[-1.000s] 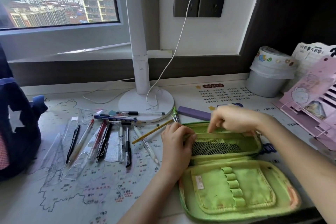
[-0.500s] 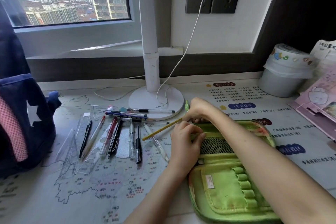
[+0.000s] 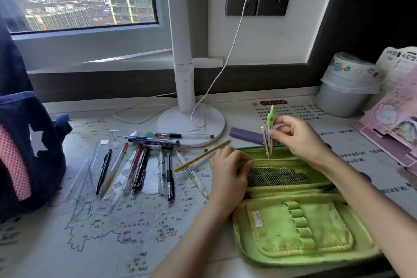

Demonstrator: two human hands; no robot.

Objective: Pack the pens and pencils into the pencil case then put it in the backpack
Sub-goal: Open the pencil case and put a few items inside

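Pencil case point(image 3: 293, 223), green and open, is laid flat near the front right of the table point(image 3: 33, 246), its lower rim close to the table's front edge. A stretch of map-printed mat point(image 3: 126, 221) is seen between it and the backpack point(image 3: 24, 156), which is stood at the table's left edge. The case's mesh-pocket flap is gripped at its left end by the left hand point(image 3: 228, 171), fingers curled over the rim. A green compass point(image 3: 269, 126) is pinched upright between thumb and fingertips of the right hand point(image 3: 300, 140), points down at the rear compartment's rim; contact cannot be told. Pens and pencils point(image 3: 140, 165) are spread over clear rulers point(image 3: 90, 178) left of the case, a yellow pencil point(image 3: 203, 156) angled beside the left knuckles. A lamp base point(image 3: 190, 124), purple box point(image 3: 246, 135) and white bin point(image 3: 347, 92) are ranged behind.
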